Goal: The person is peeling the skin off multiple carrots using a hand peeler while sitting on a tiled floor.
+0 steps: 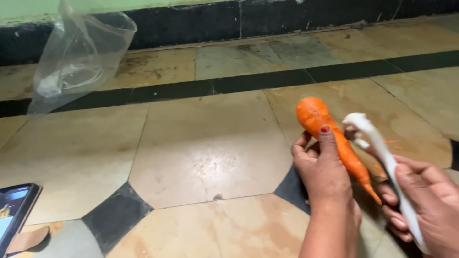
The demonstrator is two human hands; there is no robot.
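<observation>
A clear plastic bag (79,57) holding something pale stands far left of the carrot (334,141). The left hand (322,169) pinches the carrot; just right, the right hand (425,200) clasps a white peeler (382,153).

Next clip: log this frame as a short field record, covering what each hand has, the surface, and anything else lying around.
Left hand: grips an orange carrot, thick end pointing away from the person
Right hand: holds a white peeler, its head beside the carrot's upper part; contact cannot be told
Surface: tiled stone floor, beige with black bands
Scraps: small orange peel bits on the floor to the right of the carrot
Far left: clear plastic bag near the wall
Lower left: phone, screen lit
</observation>
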